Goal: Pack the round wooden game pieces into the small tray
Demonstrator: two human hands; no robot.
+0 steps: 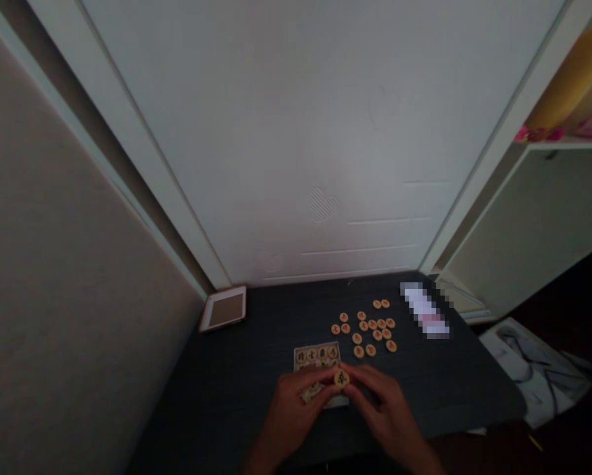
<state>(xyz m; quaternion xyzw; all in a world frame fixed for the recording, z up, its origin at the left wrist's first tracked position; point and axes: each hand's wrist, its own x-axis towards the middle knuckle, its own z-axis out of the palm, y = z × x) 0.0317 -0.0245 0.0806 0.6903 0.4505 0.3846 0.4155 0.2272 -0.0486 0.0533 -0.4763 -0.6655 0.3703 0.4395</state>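
A round wooden game piece (341,379) with a black character is pinched between my left hand (296,402) and my right hand (382,402), its face turned toward me. Just behind and below the hands lies a shallow box (316,346) with pieces bearing black characters in rows; my left hand hides part of it. To the box's right and farther back, several loose pieces with red characters (370,350) are spread on the dark table (217,389).
A box lid or tray (227,309) with a brown inner panel lies at the table's back left. At the back right is a pixelated white item (422,307). A white panel (286,132) rises behind the table, and a patterned sheet (533,376) lies beyond its right edge.
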